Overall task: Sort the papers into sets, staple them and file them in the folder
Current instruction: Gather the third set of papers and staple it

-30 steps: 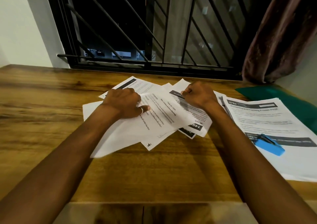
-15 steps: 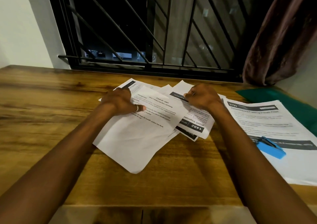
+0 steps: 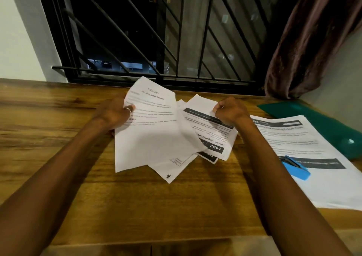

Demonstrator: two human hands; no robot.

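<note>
The left hand [image 3: 115, 114] is gripping a printed sheet [image 3: 148, 134] well left of the blue stapler [image 3: 295, 168], ringed thumb on top, its far end tilting up off the wooden desk [image 3: 58, 138]. Between that sheet and the stapler, the right hand [image 3: 230, 111] is pinching the "1492 Wash Vegetables" page [image 3: 215, 138] with curled fingers. The stapler is lying on a paper stack [image 3: 290, 138], the green folder [image 3: 317, 118] just beyond.

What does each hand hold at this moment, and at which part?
The left hand grips a printed sheet at its left edge, thumb on top. The right hand lies curled on the 1492 sheet; whether it pinches it cannot be told.
</note>
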